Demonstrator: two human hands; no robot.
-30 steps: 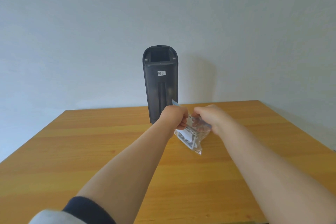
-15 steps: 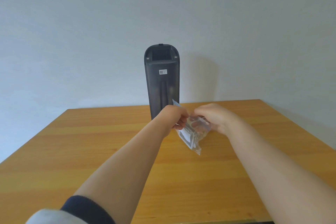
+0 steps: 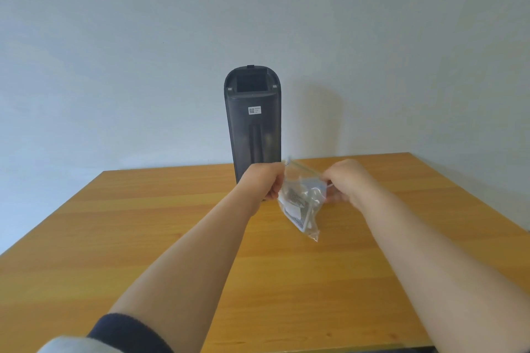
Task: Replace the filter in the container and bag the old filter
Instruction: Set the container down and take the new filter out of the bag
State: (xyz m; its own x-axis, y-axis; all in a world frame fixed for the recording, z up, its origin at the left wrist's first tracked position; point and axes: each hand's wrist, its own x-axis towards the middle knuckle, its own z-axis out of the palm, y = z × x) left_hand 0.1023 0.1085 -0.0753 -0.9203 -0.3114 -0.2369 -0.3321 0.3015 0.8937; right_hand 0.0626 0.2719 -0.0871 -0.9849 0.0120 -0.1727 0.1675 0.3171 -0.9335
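A person's left hand [image 3: 265, 182] and right hand [image 3: 344, 180] are drawing apart above the tabletop [image 3: 143, 238], stretching taut the zip edge of a clear zip bag [image 3: 308, 195] that was bunched between them a second ago. The fingers [image 3: 272, 195] of both hands are pinching its top corners. The filter [image 3: 295, 208] is hanging inside the bag, just in front of the upright dark container [image 3: 252, 129] (sealing or opening, the view is not telling), so the bagging step is likely under way.

Single head-worn camera, looking forward-down across table [image 3: 120, 261] toward wall [image 3: 114, 37].
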